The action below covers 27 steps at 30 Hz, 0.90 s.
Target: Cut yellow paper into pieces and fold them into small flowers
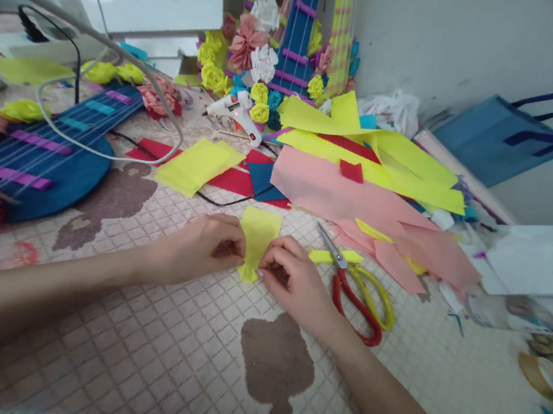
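Note:
Between my two hands is a small yellow piece of crepe paper (pixel 259 232), narrowed at its lower end. My left hand (pixel 216 243) pinches its left edge with thumb and fingers. On the opposite edge, my right hand (pixel 292 279) grips the same piece near the lower corner. A stack of yellow paper squares (pixel 201 165) lies just beyond my left hand. Beside my right wrist rest scissors (pixel 358 301) with one red and one yellow handle loop, blades partly apart, over a yellow strip (pixel 318 256).
A blue paper guitar (pixel 77 142) with flowers lies at left, under a white cable (pixel 111 157). A white glue gun (pixel 237 116) sits behind the red paper. Pink sheets (pixel 329 190) and yellow sheets (pixel 413 160) pile up at right. A tape roll (pixel 545 378) lies far right.

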Each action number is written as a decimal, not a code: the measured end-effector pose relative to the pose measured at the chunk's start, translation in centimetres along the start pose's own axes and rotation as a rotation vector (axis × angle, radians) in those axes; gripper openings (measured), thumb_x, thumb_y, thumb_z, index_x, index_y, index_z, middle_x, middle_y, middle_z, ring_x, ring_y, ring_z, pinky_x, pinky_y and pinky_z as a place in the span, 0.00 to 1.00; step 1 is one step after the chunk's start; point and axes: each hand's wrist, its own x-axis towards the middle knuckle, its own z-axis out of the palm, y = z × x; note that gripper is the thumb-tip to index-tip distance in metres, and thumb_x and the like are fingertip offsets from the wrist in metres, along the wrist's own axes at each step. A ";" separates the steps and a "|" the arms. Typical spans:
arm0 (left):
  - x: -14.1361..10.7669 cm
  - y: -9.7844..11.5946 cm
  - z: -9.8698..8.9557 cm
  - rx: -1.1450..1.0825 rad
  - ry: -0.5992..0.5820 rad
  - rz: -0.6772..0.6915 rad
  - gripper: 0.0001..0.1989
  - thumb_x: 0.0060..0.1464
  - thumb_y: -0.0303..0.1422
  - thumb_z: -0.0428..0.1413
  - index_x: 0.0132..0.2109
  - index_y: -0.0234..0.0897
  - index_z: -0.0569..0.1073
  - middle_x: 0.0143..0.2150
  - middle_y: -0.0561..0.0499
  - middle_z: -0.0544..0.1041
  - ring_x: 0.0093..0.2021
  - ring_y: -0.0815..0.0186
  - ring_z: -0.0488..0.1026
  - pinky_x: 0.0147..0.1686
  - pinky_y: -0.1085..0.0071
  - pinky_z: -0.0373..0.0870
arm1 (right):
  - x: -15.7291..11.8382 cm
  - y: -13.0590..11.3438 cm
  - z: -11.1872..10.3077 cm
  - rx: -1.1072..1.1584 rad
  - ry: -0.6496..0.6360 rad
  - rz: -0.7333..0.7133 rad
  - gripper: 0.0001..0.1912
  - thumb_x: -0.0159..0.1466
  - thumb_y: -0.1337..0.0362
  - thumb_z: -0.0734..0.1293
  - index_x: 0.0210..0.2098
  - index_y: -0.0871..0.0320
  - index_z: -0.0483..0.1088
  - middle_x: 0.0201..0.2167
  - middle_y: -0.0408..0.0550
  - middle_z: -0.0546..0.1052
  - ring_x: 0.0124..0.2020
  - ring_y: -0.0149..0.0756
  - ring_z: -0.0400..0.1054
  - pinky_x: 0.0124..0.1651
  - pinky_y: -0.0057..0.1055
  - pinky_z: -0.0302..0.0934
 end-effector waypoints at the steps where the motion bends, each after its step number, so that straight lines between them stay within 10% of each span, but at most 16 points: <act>1: 0.0 0.0 0.1 0.001 0.003 -0.005 0.05 0.52 0.25 0.54 0.30 0.35 0.73 0.30 0.52 0.72 0.32 0.69 0.68 0.30 0.75 0.63 | 0.0 0.0 0.0 -0.002 0.003 0.002 0.06 0.60 0.74 0.63 0.30 0.57 0.65 0.36 0.45 0.66 0.37 0.32 0.64 0.36 0.29 0.61; 27: -0.1 0.5 1.6 0.123 0.163 -0.098 0.04 0.47 0.23 0.55 0.28 0.34 0.70 0.30 0.52 0.70 0.30 0.69 0.67 0.30 0.72 0.61 | 0.3 -0.3 1.1 -0.124 0.087 0.056 0.08 0.59 0.75 0.62 0.29 0.56 0.63 0.33 0.46 0.66 0.35 0.36 0.63 0.35 0.32 0.60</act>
